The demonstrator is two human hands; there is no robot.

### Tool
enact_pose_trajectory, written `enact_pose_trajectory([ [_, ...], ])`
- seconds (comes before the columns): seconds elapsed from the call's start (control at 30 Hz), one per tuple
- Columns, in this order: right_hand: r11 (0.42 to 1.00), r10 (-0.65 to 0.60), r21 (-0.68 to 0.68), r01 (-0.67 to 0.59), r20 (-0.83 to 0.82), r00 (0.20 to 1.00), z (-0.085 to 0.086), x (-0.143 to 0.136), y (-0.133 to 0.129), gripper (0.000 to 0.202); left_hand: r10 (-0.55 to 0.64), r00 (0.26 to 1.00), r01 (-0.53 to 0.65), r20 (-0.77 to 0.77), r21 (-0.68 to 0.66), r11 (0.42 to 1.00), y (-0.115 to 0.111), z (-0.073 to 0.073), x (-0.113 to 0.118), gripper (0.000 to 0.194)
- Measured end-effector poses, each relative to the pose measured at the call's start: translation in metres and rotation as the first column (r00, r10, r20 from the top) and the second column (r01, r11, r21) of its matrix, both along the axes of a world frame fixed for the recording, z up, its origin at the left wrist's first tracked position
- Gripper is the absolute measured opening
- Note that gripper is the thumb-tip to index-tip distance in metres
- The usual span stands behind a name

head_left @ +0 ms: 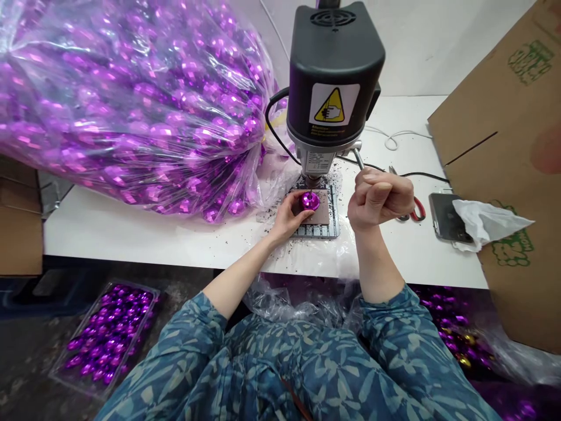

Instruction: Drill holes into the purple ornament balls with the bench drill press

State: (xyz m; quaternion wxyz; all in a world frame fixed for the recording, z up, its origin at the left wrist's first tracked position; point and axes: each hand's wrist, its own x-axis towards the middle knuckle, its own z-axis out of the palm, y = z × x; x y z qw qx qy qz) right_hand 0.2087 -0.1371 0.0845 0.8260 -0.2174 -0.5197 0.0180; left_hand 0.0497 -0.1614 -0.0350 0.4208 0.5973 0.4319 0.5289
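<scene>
My left hand (287,217) holds a shiny purple ball (310,201) on the small plate (323,211) under the spindle of a black bench drill press (333,76). The ball sits directly below the drill tip. My right hand (377,197) is closed in a fist around the press's metal feed lever (358,159), to the right of the machine. Dark shavings lie scattered around the base plate.
A huge clear bag of purple balls (131,99) lies on the white table (131,234) at the left. A phone (445,216) with a tissue, red-handled scissors (416,209) and a cardboard box (512,152) are at the right. A tray of purple balls (105,336) sits on the floor.
</scene>
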Motion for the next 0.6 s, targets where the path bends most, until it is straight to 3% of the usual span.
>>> enact_pose_trajectory([
  [0.07, 1.0, 0.013, 0.001, -0.013, -0.023, 1.0, 0.015, -0.005, -0.005, 0.042, 0.0, 1.0, 0.0, 0.009, -0.007, 1.0, 0.0, 0.0, 0.0, 0.064],
  [0.17, 0.999, 0.018, -0.042, -0.021, -0.075, 0.997, 0.053, -0.012, -0.007, 0.037, 0.002, 1.0, -0.001, 0.028, -0.02, 1.0, 0.001, -0.001, 0.002, 0.064],
  [0.23, 0.987, 0.041, -0.153, -0.056, -0.1, 0.994, 0.081, -0.015, -0.002, 0.055, 0.034, 0.999, -0.033, 0.03, -0.041, 0.999, 0.0, 0.001, 0.002, 0.063],
  [0.3, 0.965, 0.092, -0.239, -0.111, -0.087, 0.992, 0.102, -0.015, 0.006, 0.071, 0.11, 0.994, -0.11, -0.004, -0.05, 0.993, -0.007, 0.007, 0.001, 0.061],
  [0.4, 0.948, 0.146, -0.273, -0.162, -0.079, 0.986, 0.114, -0.013, 0.017, 0.074, 0.167, 0.976, -0.162, -0.139, 0.045, 0.986, -0.032, 0.026, -0.007, 0.052],
  [0.43, 0.945, 0.165, -0.272, -0.182, -0.085, 0.983, 0.115, -0.012, 0.018, 0.073, 0.123, 0.973, -0.106, -0.193, 0.098, 0.989, -0.045, 0.034, -0.01, 0.047],
  [0.5, 0.941, 0.198, -0.259, -0.22, -0.109, 0.974, 0.114, -0.012, 0.019, 0.069, -0.074, 0.943, 0.136, -0.325, 0.172, 0.976, -0.077, 0.048, -0.018, 0.042],
  [0.53, 0.939, 0.21, -0.249, -0.236, -0.124, 0.97, 0.114, -0.012, 0.018, 0.066, -0.201, 0.888, 0.293, -0.413, 0.172, 0.941, -0.094, 0.052, -0.021, 0.043],
  [0.6, 0.935, 0.23, -0.242, -0.261, -0.149, 0.962, 0.113, -0.012, 0.015, 0.062, -0.374, 0.673, 0.551, -0.639, 0.095, 0.829, -0.127, 0.054, -0.024, 0.044],
])
